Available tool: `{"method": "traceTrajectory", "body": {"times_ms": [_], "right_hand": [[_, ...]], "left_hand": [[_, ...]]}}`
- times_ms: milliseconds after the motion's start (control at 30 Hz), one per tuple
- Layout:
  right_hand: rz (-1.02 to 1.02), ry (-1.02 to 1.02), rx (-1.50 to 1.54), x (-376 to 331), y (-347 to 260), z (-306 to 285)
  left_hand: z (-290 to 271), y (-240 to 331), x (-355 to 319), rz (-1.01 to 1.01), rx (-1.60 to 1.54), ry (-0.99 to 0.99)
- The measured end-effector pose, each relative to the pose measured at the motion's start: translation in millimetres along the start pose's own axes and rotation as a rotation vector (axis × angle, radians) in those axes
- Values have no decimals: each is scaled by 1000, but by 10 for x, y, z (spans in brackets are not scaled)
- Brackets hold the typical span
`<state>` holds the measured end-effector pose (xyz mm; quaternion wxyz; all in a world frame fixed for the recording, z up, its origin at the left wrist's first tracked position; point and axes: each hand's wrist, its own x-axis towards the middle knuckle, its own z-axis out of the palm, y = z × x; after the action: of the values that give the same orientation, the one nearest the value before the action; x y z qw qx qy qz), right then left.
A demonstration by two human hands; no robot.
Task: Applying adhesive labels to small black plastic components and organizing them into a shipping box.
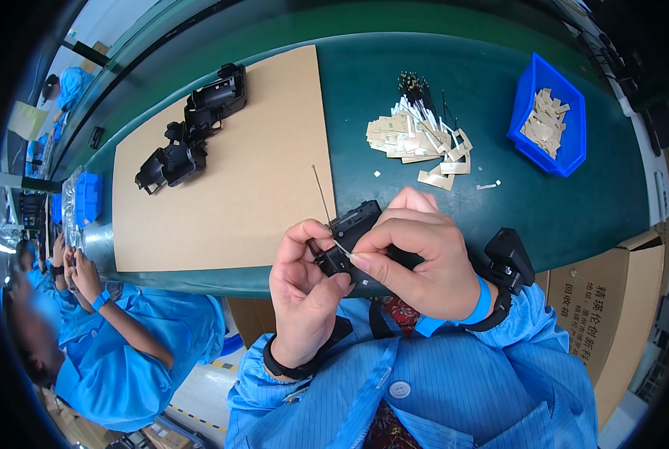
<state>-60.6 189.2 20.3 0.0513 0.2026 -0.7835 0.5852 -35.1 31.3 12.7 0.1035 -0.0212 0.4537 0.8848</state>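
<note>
My left hand (302, 295) grips a black plastic housing (358, 217) above the near edge of the table. A thin dark cable (320, 192) sticks up from beside its fingers, its far end free. With thumb and forefinger, my right hand (428, 258) pinches a small white strip (341, 248) against the housing. Whether the strip joins the cable, I cannot tell, as fingers cover part of both. Beyond my hands lies a heap of flat beige pieces (401, 135) with white sleeves and a bundle of dark cables (416, 86).
Several black housings (173, 161) rest on a brown board (267, 150) at the left. A blue bin (523, 93) of beige pieces stands at the back right. An open cardboard box (611, 299) is by the table's right edge. A co-worker (140, 359) in blue sits at left.
</note>
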Motion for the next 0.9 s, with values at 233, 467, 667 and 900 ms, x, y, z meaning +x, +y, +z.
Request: {"method": "traceTrajectory", "body": {"times_ms": [233,467,667,900], "right_hand": [[-31,12,-14,7,3,9],[-41,14,0,8,13,9],[-68,19,-23,4,23,11],[-89,30,-30,4,10,10]], "left_hand": [[-47,-47,14,58,75,14],[-35,-38,22,60,84,21],[10,2,23,7,70,39],[-25,-56,14,68,114,46]]}}
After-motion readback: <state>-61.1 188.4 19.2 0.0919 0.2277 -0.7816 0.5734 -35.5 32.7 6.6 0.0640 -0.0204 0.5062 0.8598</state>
